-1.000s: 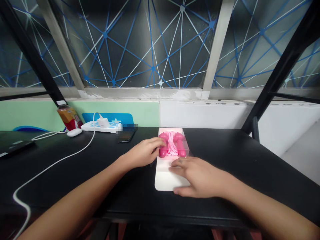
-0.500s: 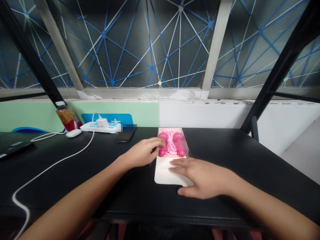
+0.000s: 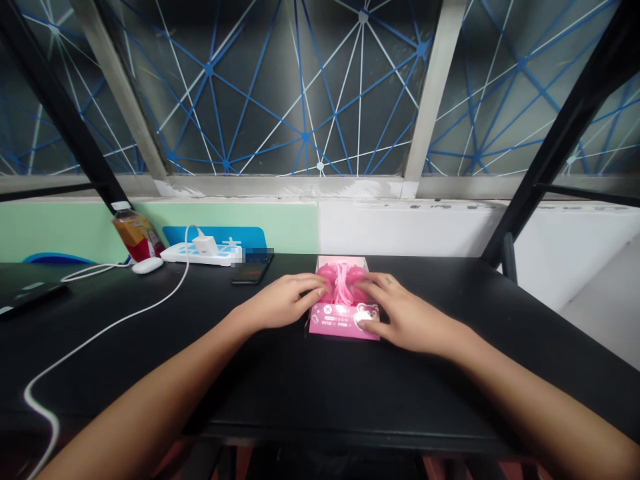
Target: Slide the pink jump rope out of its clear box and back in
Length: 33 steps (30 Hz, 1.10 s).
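Note:
A pink jump rope (image 3: pixel 343 285) with its cord bundled between two handles sits in a box (image 3: pixel 345 325) on the black table. The box's pink front panel, printed with white writing and a cartoon animal face, faces me. At the left edge, my left hand (image 3: pixel 287 300) grips the box, fingers curved over the left handle and thumb near the front corner. From the right, my right hand (image 3: pixel 407 310) holds the box too, with its fingers over the right handle and its thumb against the front panel. Both handles are partly covered by my fingers.
On the left of the black table (image 3: pixel 320 393) are a drink bottle (image 3: pixel 136 233), a white mouse (image 3: pixel 148 266), a power strip (image 3: pixel 173 254) with a plugged-in charger (image 3: pixel 205 246), a white cable (image 3: pixel 115 325) and a phone (image 3: pixel 250 271). A wall and window stand behind.
The front flap, which lay out flat with its white inside up, is now folded up, showing its pink printed side. My right hand has moved up and forward onto the box's right side.

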### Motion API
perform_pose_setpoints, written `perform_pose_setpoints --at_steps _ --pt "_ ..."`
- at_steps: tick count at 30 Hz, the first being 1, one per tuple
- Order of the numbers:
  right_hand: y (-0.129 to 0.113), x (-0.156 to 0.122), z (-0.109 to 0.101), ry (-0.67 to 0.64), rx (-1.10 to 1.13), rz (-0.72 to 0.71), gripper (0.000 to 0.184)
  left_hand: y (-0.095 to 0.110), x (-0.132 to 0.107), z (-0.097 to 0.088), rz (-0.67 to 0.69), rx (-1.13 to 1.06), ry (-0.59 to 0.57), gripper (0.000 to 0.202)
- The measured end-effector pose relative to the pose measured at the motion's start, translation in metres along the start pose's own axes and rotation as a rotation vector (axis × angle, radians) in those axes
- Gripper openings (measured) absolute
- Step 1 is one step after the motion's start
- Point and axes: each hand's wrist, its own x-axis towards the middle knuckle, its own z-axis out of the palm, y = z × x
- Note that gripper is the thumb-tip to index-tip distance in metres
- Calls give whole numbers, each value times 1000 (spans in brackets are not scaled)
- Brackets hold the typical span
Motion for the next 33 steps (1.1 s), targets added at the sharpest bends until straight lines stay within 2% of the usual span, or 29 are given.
perform_pose_setpoints --at_steps 5,10,15,20,22,27,33 --pt "5 1 3 9 37 32 50 2 -3 -3 21 -3 -44 31" --pt "3 2 1 42 14 32 41 2 -4 -1 28 -1 -21 27" --pt "1 1 -2 1 -25 -2 55 0 -3 3 19 5 19 23" --pt "5 2 2 31 -83 -14 36 2 -4 1 9 22 6 26" --pt "7 2 4 53 -92 -10 34 2 -4 0 10 33 -6 29" --pt "6 3 8 87 -104 6 32 0 -4 2 8 51 5 27" --pt "5 2 6 85 -203 100 38 -2 -4 2 -11 37 -23 37"
